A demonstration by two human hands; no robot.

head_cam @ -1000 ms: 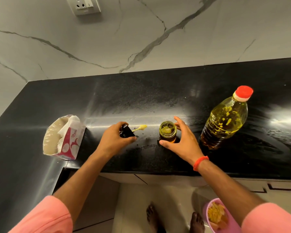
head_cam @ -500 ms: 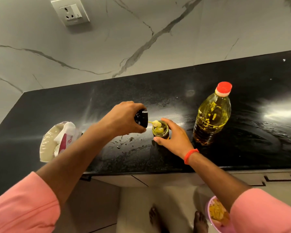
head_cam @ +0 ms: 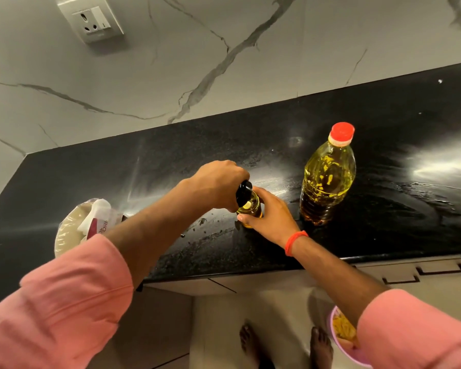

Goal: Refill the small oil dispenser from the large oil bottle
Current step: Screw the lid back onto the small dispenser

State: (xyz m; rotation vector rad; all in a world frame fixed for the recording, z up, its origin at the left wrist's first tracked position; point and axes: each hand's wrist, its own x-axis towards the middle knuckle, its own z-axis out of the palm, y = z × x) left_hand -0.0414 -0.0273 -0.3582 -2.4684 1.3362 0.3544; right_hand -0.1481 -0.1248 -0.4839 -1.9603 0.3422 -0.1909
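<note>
The small glass oil dispenser [head_cam: 252, 207], filled with yellow oil, stands on the black counter [head_cam: 383, 222]. My right hand [head_cam: 270, 215] grips its body from the right. My left hand [head_cam: 218, 186] holds the dispenser's black cap [head_cam: 243, 191], tilted at the jar's mouth with its pale inner piece dipping into the opening. The large oil bottle [head_cam: 328, 177], with its red cap on, stands upright to the right, apart from both hands.
A plastic-wrapped packet with a red and white label [head_cam: 87, 225] lies at the counter's left front. Oil droplets spot the counter near the dispenser. A wall socket [head_cam: 91, 20] sits high on the marble wall. A pink bowl [head_cam: 343, 339] is on the floor by my feet.
My left hand lifted the black cap from the counter and brought it rightward onto the dispenser's mouth. My right hand kept its hold on the jar.
</note>
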